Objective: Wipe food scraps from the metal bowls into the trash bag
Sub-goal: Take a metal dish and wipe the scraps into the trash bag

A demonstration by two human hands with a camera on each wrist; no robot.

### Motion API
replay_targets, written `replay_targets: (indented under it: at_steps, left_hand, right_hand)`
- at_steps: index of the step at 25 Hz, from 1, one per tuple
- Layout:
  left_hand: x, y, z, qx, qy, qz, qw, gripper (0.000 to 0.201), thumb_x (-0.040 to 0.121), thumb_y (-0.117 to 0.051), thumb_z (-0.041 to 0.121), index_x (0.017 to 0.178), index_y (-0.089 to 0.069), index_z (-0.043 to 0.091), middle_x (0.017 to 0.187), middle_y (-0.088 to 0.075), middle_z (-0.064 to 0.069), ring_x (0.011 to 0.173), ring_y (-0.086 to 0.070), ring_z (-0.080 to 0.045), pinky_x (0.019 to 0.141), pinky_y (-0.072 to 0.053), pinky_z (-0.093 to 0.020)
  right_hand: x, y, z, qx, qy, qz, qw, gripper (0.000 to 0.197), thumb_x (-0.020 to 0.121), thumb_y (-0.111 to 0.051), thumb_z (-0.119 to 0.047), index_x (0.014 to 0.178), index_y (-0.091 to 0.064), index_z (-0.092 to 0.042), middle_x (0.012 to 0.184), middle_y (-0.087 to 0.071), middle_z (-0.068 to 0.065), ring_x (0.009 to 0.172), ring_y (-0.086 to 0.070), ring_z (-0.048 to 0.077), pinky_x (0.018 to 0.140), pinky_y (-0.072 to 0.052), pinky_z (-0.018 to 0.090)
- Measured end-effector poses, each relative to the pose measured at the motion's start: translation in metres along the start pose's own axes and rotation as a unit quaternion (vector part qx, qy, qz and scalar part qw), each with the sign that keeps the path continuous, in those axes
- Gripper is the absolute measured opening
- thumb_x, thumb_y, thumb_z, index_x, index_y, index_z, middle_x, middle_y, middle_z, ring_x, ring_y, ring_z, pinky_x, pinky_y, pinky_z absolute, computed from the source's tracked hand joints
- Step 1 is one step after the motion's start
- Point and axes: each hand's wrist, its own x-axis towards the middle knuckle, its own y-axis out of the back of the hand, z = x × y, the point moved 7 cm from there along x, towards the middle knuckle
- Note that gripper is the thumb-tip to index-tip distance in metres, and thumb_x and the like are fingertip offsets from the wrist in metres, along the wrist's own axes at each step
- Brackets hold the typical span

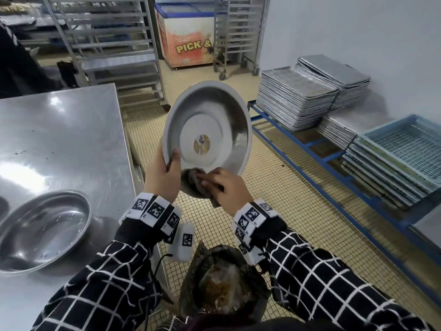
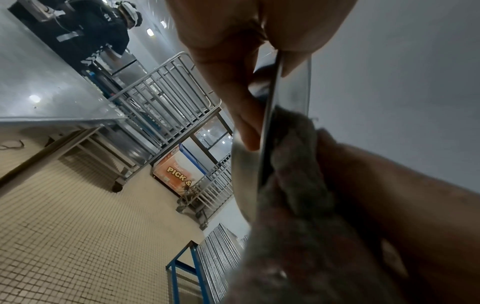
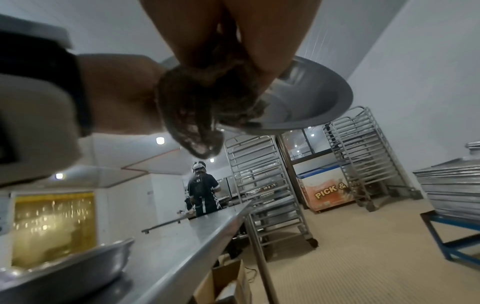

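Observation:
A metal bowl (image 1: 214, 120) with a round sticker inside is held tilted toward me above the floor. My left hand (image 1: 162, 173) grips its near left rim, thumb inside. My right hand (image 1: 226, 187) holds a dark grey cloth (image 1: 193, 177) against the bowl's lower inner wall. In the left wrist view the bowl's rim (image 2: 272, 115) is pinched edge-on, with the cloth (image 2: 298, 156) beside it. The right wrist view shows the cloth (image 3: 197, 102) bunched in my fingers against the bowl (image 3: 311, 98). Below my wrists the dark trash bag (image 1: 224, 283) stands open with brown scraps inside.
A steel table (image 1: 59, 139) on my left carries another metal bowl (image 1: 43, 230). Stacked baking trays (image 1: 298, 99) and blue crates (image 1: 405, 151) lie on a blue rack at right. Wheeled tray racks (image 1: 107, 44) and a chest freezer (image 1: 188, 39) stand behind. Another person (image 3: 202, 191) works at the far end of the table.

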Motion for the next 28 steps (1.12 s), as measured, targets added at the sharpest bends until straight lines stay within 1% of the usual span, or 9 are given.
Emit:
replay_targets:
  at_steps: [2, 5, 9, 13, 19, 21, 25, 27, 28]
  left_hand:
    - [-0.003, 0.0, 0.0, -0.003, 0.013, 0.02, 1.0, 0.007, 0.099, -0.044, 0.029, 0.102, -0.049, 0.025, 0.078, -0.055, 0.012, 0.068, -0.052, 0.001, 0.057, -0.039, -0.013]
    - [-0.005, -0.004, 0.008, -0.056, 0.007, 0.027, 0.998, 0.008, 0.099, -0.045, 0.031, 0.104, -0.049, 0.026, 0.083, -0.057, 0.015, 0.07, -0.056, 0.008, 0.059, -0.043, -0.007]
    - [-0.006, -0.006, 0.022, -0.085, -0.005, 0.005, 0.996, 0.011, 0.099, -0.044, 0.032, 0.106, -0.05, 0.025, 0.083, -0.058, 0.012, 0.065, -0.055, 0.016, 0.06, -0.045, -0.006]
    - [-0.002, 0.003, 0.021, -0.071, -0.011, 0.028, 0.997, 0.014, 0.099, -0.044, 0.033, 0.108, -0.049, 0.025, 0.082, -0.056, 0.014, 0.064, -0.052, 0.014, 0.06, -0.044, -0.009]
    - [-0.006, -0.003, 0.014, -0.032, 0.008, 0.021, 0.999, 0.032, 0.098, -0.042, 0.037, 0.12, -0.051, 0.014, 0.082, -0.056, 0.015, 0.07, -0.055, 0.006, 0.058, -0.042, -0.009]
    - [-0.007, -0.003, 0.015, -0.035, 0.007, 0.016, 0.999, 0.031, 0.099, -0.043, 0.035, 0.12, -0.051, 0.014, 0.082, -0.056, 0.014, 0.067, -0.055, 0.006, 0.056, -0.043, -0.008]
    - [-0.009, 0.005, 0.011, -0.051, 0.026, 0.016, 0.998, 0.027, 0.099, -0.042, 0.033, 0.12, -0.05, 0.017, 0.083, -0.054, 0.016, 0.066, -0.052, 0.007, 0.055, -0.04, -0.002]
    - [-0.01, 0.008, 0.008, -0.067, 0.038, 0.017, 0.997, 0.024, 0.1, -0.042, 0.031, 0.118, -0.05, 0.018, 0.084, -0.055, 0.015, 0.067, -0.052, 0.007, 0.055, -0.04, -0.002]
    - [-0.011, 0.009, 0.008, -0.075, 0.039, 0.015, 0.996, 0.023, 0.1, -0.042, 0.03, 0.117, -0.051, 0.017, 0.085, -0.056, 0.015, 0.068, -0.053, 0.009, 0.056, -0.04, -0.002]
  right_hand:
    - [-0.01, -0.002, -0.015, 0.027, 0.012, 0.052, 0.998, 0.025, 0.093, -0.056, -0.019, 0.112, -0.069, -0.01, 0.108, -0.061, 0.002, 0.093, -0.054, 0.008, 0.079, -0.04, 0.011]
    - [-0.018, -0.009, -0.034, 0.0, 0.022, 0.102, 0.994, 0.037, 0.098, -0.044, -0.03, 0.129, -0.058, -0.016, 0.135, -0.052, 0.002, 0.127, -0.042, 0.017, 0.108, -0.032, 0.025]
    - [-0.006, -0.014, -0.02, -0.127, -0.024, 0.035, 0.991, 0.052, 0.1, -0.011, -0.043, 0.145, -0.031, -0.028, 0.151, -0.032, -0.002, 0.144, -0.015, 0.015, 0.118, -0.009, 0.041]
    - [-0.002, 0.005, 0.021, -0.267, -0.102, -0.001, 0.958, 0.057, 0.097, -0.003, -0.047, 0.148, -0.021, -0.029, 0.156, -0.018, -0.006, 0.145, -0.002, 0.013, 0.118, 0.004, 0.038]
    - [-0.025, -0.028, -0.037, -0.055, -0.036, 0.019, 0.998, 0.053, 0.1, -0.018, -0.044, 0.146, -0.031, -0.019, 0.147, -0.039, 0.003, 0.138, -0.03, 0.017, 0.115, -0.024, 0.034]
    - [-0.025, -0.029, -0.037, -0.063, -0.028, 0.026, 0.997, 0.053, 0.1, -0.019, -0.043, 0.145, -0.031, -0.019, 0.146, -0.04, 0.003, 0.135, -0.034, 0.018, 0.112, -0.029, 0.036]
    - [-0.03, -0.021, 0.019, -0.213, -0.107, -0.028, 0.971, 0.061, 0.095, 0.0, -0.051, 0.15, -0.013, -0.027, 0.156, -0.018, -0.002, 0.145, -0.01, 0.017, 0.118, -0.016, 0.044]
    - [-0.028, -0.007, 0.041, -0.141, -0.164, 0.008, 0.976, 0.066, 0.094, -0.003, -0.052, 0.15, -0.005, -0.019, 0.158, -0.006, 0.004, 0.145, -0.005, 0.021, 0.117, -0.019, 0.046]
    - [-0.025, 0.0, 0.044, -0.082, -0.172, 0.048, 0.981, 0.066, 0.095, -0.008, -0.05, 0.15, -0.005, -0.015, 0.158, -0.009, 0.009, 0.144, -0.014, 0.025, 0.113, -0.028, 0.045]
